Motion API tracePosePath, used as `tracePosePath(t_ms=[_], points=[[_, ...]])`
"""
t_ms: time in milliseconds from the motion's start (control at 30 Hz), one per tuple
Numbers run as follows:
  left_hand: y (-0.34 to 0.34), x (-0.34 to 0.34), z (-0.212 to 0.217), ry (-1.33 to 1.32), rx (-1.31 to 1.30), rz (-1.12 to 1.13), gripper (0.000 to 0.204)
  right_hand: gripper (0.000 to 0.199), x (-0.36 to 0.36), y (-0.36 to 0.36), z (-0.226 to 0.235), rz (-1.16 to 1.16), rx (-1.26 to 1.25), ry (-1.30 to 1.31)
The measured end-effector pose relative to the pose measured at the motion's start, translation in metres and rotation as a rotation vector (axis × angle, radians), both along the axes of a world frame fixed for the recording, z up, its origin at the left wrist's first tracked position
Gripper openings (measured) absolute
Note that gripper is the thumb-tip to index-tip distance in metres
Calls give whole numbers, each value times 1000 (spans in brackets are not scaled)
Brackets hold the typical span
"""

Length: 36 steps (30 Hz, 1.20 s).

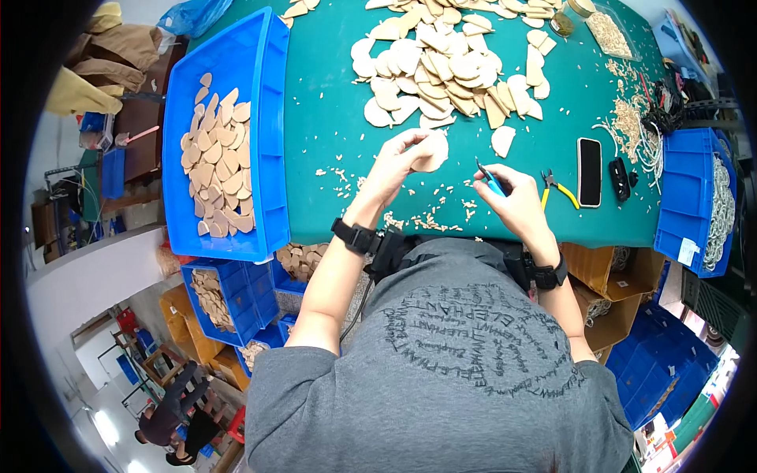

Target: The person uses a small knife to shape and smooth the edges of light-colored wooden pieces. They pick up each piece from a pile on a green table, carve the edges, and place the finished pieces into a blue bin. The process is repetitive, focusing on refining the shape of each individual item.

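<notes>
My left hand (398,162) holds a pale wooden heart-shaped piece (431,152) above the green table (323,94). My right hand (512,197) grips a small blue-handled cutter (490,180), its tip pointing toward the piece with a small gap between them. A big heap of the same wooden pieces (441,67) lies just beyond both hands. Small wood offcuts (426,221) are scattered on the table under my hands.
A blue bin (268,134) at the left holds several wooden pieces. Yellow-handled pliers (558,188), a black phone (589,172) and a small black object (621,178) lie at the right. A blue bin of metal parts (690,197) sits far right. More blue bins stand below the table.
</notes>
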<state>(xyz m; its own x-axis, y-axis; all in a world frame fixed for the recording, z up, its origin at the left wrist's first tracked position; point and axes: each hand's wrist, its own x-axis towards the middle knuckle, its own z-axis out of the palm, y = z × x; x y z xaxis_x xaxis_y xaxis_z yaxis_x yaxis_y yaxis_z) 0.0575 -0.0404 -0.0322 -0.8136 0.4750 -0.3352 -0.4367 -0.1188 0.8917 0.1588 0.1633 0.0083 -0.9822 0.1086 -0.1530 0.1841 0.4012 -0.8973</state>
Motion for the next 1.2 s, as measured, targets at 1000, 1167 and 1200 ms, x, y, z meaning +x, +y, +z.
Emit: tracePosePath(t_ms=[1000, 1167, 1200], points=[[-5, 48, 78, 314, -251, 101, 24, 28, -31, -11, 33, 320, 90, 105], [-4, 46, 77, 363, -276, 105, 24, 25, -32, -13, 29, 301, 26, 118], [-4, 46, 78, 371, -291, 105, 24, 24, -32, -13, 29, 299, 22, 118]])
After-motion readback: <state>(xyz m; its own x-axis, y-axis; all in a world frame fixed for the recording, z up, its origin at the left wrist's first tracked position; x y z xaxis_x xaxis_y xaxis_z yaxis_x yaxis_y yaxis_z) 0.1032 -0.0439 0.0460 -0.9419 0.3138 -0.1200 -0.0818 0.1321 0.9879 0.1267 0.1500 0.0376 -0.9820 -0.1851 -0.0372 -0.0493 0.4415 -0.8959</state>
